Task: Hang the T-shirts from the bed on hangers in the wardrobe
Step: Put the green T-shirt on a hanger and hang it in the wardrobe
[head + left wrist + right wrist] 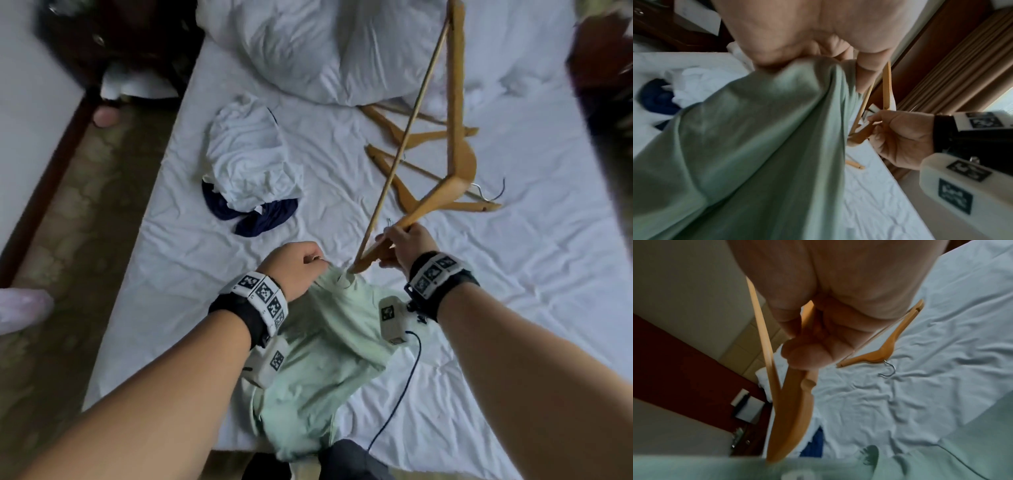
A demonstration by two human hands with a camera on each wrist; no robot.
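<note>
Left hand (297, 267) pinches the green T-shirt (318, 359) collar, lifting it open. Right hand (406, 247) grips the wooden hanger (442, 202), tip angled at the neck opening, likely for insertion.

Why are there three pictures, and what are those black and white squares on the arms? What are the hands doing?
These are a person's two bare hands, not a machine. The big picture comes from a camera on the person's head, looking down at a bed with a wrinkled white sheet. The other two come from small cameras strapped to each wrist, so you see each hand from very close. The patterned wristbands belong to that camera gear.

The left hand pinches a pale green T-shirt. The right hand has its grip on a light wooden hanger, whose end pokes at the shirt's top.

Also on the bed: a crumpled white T-shirt lying on a dark blue one, and more wooden hangers.
</note>
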